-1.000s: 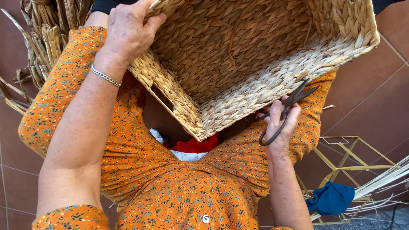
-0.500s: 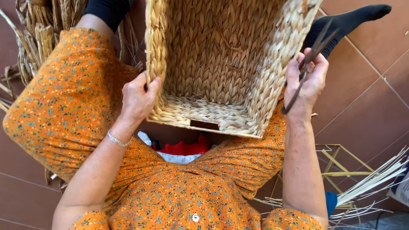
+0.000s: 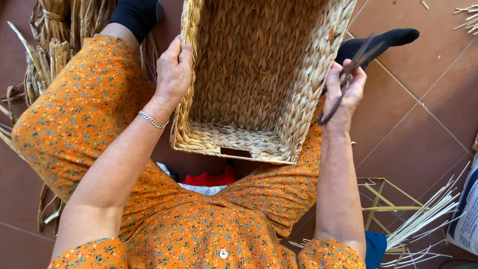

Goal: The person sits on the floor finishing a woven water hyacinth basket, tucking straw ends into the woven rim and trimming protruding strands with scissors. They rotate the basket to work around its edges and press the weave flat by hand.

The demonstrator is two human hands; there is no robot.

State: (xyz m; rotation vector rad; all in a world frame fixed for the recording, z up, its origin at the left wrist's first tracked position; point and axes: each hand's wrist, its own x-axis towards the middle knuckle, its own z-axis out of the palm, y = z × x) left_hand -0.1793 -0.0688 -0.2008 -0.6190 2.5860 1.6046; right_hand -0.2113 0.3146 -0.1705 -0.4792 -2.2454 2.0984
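A rectangular woven straw basket (image 3: 259, 84) lies on its side across my lap, its opening facing me. My left hand (image 3: 173, 69) grips the basket's left rim; a thin bracelet circles that wrist. My right hand (image 3: 343, 89) presses against the basket's right wall while holding a pair of dark metal shears (image 3: 348, 69), blades pointing up and away. I sit on the floor in an orange flowered dress (image 3: 164, 219), legs spread, black socks (image 3: 383, 40) on my feet.
Bundles of dried straw (image 3: 59, 40) lie at the upper left. Thin pale reeds (image 3: 428, 214) and a yellow wire frame (image 3: 383, 204) rest on the red-brown floor tiles at the lower right. A white sack edge (image 3: 468, 209) shows at far right.
The basket has been turned from tilted to square-on with its opening toward me. My left hand slid from the far corner down onto the left rim; my right hand rose beside the right wall.
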